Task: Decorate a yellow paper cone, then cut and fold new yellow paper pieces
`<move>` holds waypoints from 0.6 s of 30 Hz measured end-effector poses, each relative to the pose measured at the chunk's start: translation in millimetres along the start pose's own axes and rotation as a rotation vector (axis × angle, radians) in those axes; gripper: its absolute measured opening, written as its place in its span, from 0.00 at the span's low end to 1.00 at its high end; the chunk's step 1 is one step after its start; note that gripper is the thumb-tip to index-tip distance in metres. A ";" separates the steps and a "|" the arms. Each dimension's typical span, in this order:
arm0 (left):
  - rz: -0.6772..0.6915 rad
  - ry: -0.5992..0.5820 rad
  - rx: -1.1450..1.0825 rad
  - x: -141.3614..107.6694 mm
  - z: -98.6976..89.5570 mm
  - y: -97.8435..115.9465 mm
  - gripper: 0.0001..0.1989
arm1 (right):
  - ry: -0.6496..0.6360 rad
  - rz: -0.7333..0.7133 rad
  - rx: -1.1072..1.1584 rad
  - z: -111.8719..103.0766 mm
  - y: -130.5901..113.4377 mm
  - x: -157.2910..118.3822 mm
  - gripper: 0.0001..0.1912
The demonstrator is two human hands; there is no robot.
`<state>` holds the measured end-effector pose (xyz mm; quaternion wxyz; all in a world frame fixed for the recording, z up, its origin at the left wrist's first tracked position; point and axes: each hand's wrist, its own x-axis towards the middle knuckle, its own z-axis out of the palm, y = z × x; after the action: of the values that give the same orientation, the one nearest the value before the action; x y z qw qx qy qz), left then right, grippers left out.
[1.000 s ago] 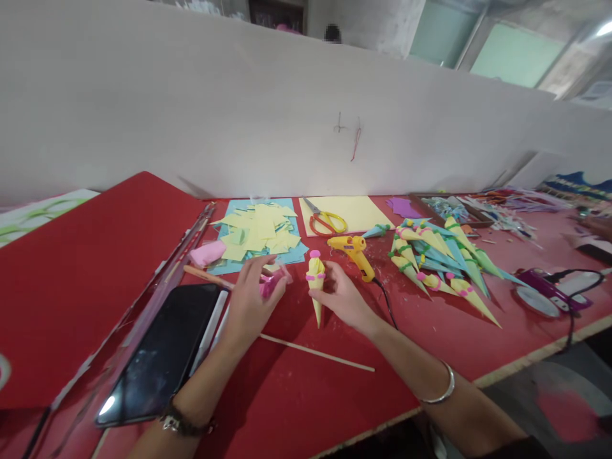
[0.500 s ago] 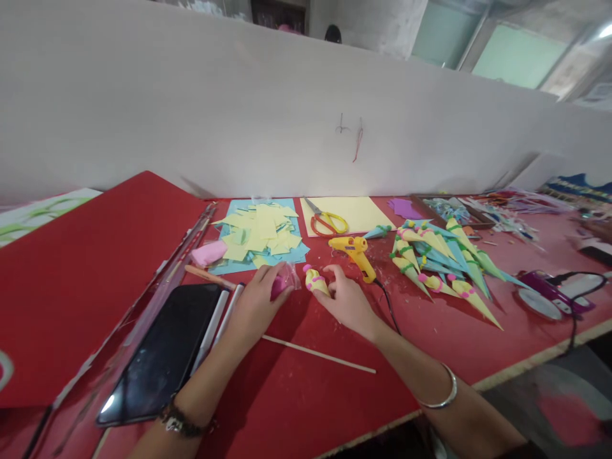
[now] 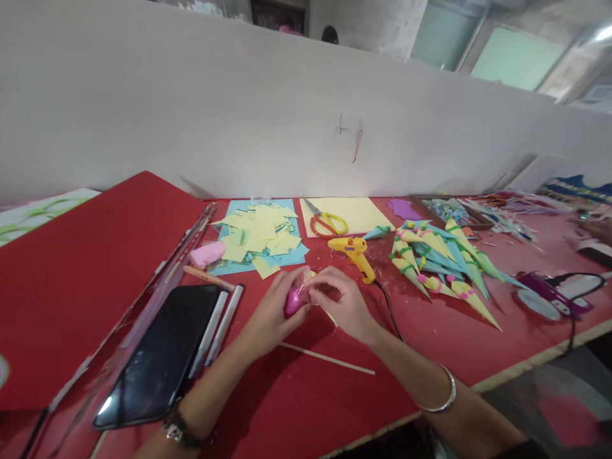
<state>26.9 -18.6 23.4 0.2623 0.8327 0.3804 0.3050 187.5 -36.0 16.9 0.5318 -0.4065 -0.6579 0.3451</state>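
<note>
My left hand (image 3: 273,313) is closed around a lump of bright pink clay (image 3: 292,301) in a clear plastic wrapper (image 3: 302,278). Thumb and forefinger of my right hand (image 3: 345,303) are pinched together at the wrapper's open side, against the clay. A yellow paper cone (image 3: 331,318) shows partly below and behind the right fingers; most of it is hidden, and I cannot tell whether it is gripped. On the red table just below the hands lies a thin pale stick (image 3: 329,359). The yellow glue gun (image 3: 356,255) rests beyond my right hand.
Yellow paper pieces (image 3: 265,224) lie on blue sheets. Scissors (image 3: 328,222) rest on a cream sheet (image 3: 370,211). Finished paper cones (image 3: 437,258) are piled right. A phone (image 3: 160,357), white markers (image 3: 224,325) and a pink packet (image 3: 207,254) lie left. A cord (image 3: 389,306) trails from the glue gun.
Both hands have come together: the left moved right with the wrapped clay, the right fingers closed at the wrapper. The yellow cone, formerly plain in the right hand, is now mostly covered.
</note>
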 end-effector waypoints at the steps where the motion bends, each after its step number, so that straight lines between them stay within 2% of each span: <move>1: -0.004 0.011 -0.010 0.0 0.2 -0.3 0.22 | 0.025 0.018 0.007 0.1 0.6 0.1 0.06; 4: -0.017 0.037 -0.031 0.1 0.8 -1.3 0.23 | 0.051 0.054 0.026 0.0 3.1 0.5 0.06; 10: -0.018 0.020 -0.050 0.4 1.7 -2.0 0.20 | -0.049 0.056 0.114 -0.3 8.0 1.2 0.08; 13: -0.002 0.005 -0.071 0.5 3.4 -3.9 0.24 | -0.101 0.040 0.080 0.0 5.9 1.2 0.09; 18: 0.032 -0.022 -0.099 0.4 8.7 -8.0 0.27 | -0.107 -0.046 -0.023 2.0 0.5 0.4 0.08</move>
<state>29.5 -15.4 12.3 0.3026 0.8279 0.3487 0.3185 185.7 -35.5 16.3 0.4987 -0.3785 -0.6985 0.3466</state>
